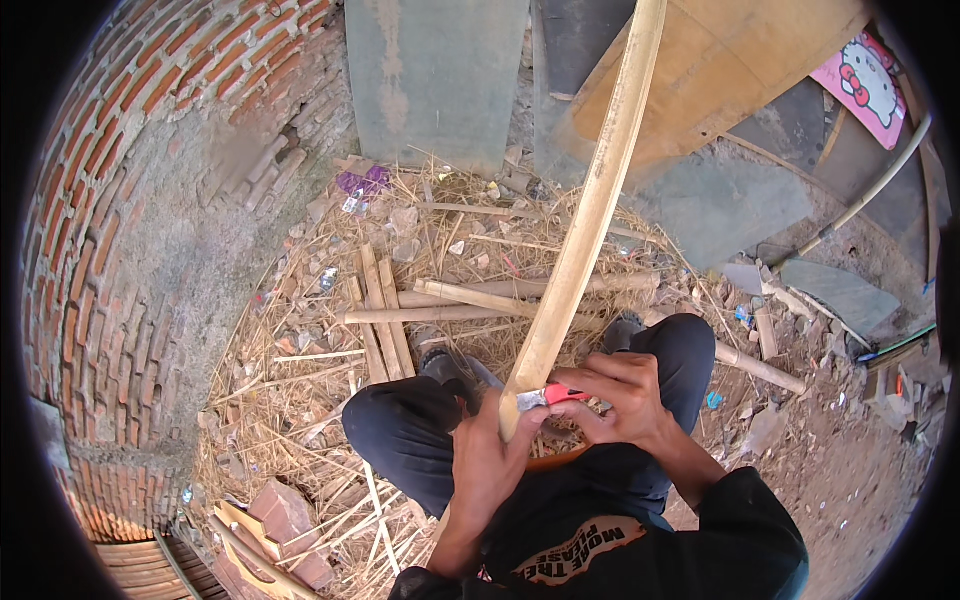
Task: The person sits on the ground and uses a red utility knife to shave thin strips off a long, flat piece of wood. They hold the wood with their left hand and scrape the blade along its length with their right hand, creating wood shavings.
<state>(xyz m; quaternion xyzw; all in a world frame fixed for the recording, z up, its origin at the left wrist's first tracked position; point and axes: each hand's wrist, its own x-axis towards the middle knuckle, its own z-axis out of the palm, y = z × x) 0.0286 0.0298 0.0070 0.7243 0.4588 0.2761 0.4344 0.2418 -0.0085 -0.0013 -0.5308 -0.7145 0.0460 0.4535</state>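
A long, pale split bamboo piece point(585, 240) rises from between my knees, leaning away and slightly right past the top of the view. My left hand point(487, 447) is closed round its near end, the thumb up by the blade. In my right hand point(618, 398) is a red utility knife point(562, 394), gripped with the fingers bent over its handle. The knife's wide metal blade lies against the bamboo near its lower end, right beside my left thumb. My right palm and part of the handle are hidden by the fingers.
Bamboo poles point(440, 314) and several flat wooden strips point(384, 310) lie on straw-strewn ground ahead of my feet. A brick wall point(110, 260) stands on the left. Grey sheets point(435, 80) and a brown board point(720, 70) lean at the back. Broken brick point(290, 520) lies lower left.
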